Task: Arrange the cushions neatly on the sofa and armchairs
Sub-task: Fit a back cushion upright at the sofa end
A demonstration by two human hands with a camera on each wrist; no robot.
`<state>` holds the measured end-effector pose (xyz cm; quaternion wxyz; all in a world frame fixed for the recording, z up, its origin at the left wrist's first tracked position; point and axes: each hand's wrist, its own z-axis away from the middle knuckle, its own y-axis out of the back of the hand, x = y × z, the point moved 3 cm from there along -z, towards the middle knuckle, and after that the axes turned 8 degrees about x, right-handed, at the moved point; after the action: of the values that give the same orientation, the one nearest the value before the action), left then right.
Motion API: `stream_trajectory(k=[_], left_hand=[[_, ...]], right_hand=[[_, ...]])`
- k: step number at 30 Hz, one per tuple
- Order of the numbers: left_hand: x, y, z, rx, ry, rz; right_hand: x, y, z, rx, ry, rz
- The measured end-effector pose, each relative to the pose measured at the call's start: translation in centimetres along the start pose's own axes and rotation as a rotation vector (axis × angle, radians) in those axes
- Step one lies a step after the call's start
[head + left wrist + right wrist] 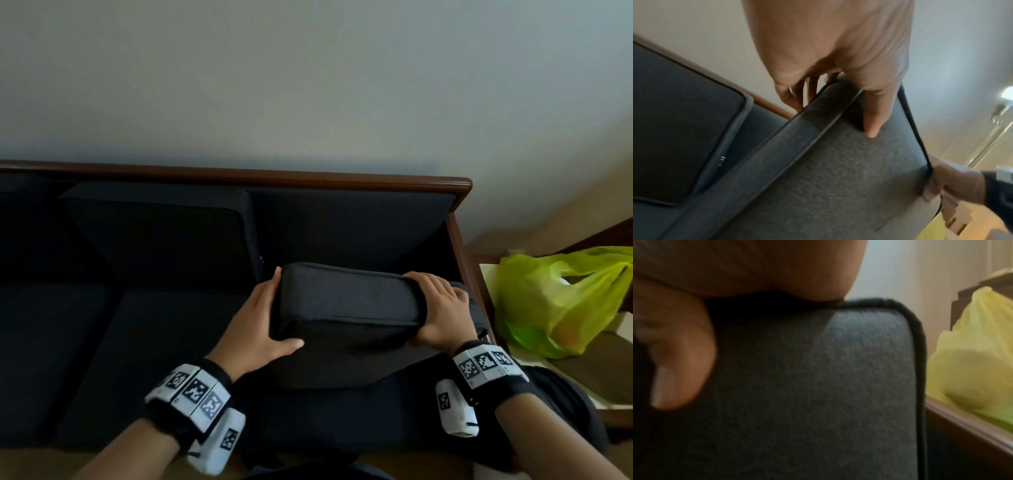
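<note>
A dark grey box cushion (346, 301) with piped edges stands upright over the right end of the sofa seat (154, 359). My left hand (263, 322) grips its left end, thumb on the near face and fingers behind. My right hand (438, 308) grips its right end the same way. In the left wrist view the cushion (838, 170) fills the frame, with my left hand (838, 65) over its top edge and my right hand (949, 183) at the far side. The right wrist view, blurred, shows the cushion's face (828, 386) and my right hand (684, 345).
Another dark back cushion (161, 233) leans against the wood-framed sofa back (239, 176). A wooden arm rail (469, 274) closes the sofa's right end. Beside it a low table (603, 377) holds a yellow-green plastic bag (561, 301). A wall stands behind.
</note>
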<state>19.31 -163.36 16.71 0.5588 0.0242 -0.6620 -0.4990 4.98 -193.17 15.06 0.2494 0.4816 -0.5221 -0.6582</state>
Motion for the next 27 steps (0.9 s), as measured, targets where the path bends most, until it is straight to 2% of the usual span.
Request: stream_trajectory(k=[2, 4, 7, 9, 12, 14, 16, 20, 27], left_hand=[[1.3, -0.9, -1.1, 0.019, -0.035, -0.014], [2.6, -1.5, -1.9, 0.004, -0.111, -0.03], [4.7, -2.8, -2.3, -0.066, -0.264, -0.017], [5.7, -4.1, -2.3, -0.142, -0.315, 0.045], [5.3, -6.0, -2.6, -0.181, -0.315, 0.1], [3.8, -7.6, -2.7, -0.178, -0.283, -0.023], [1.8, -9.4, -2.5, -0.233, -0.225, -0.171], [-0.2, -12.0, -1.6, -0.245, -0.171, -0.221], [4.0, -12.2, -4.5, -0.184, -0.315, -0.341]], right_hand=[[0.1, 0.5, 0.3, -0.059, -0.033, 0.085], [-0.8, 1.3, 0.7, -0.106, 0.004, 0.139], [-4.2, 2.8, 1.4, -0.085, 0.164, 0.011], [-5.4, 3.7, 1.8, -0.059, 0.199, -0.048], [-4.5, 4.9, 2.8, 0.01, 0.162, -0.13], [-3.3, 5.4, 4.0, 0.063, 0.128, -0.208], [-2.3, 5.8, 5.2, 0.113, 0.091, -0.264], [-0.3, 6.1, 7.0, 0.193, 0.026, -0.325], [2.9, 7.2, 8.4, 0.345, -0.116, -0.506]])
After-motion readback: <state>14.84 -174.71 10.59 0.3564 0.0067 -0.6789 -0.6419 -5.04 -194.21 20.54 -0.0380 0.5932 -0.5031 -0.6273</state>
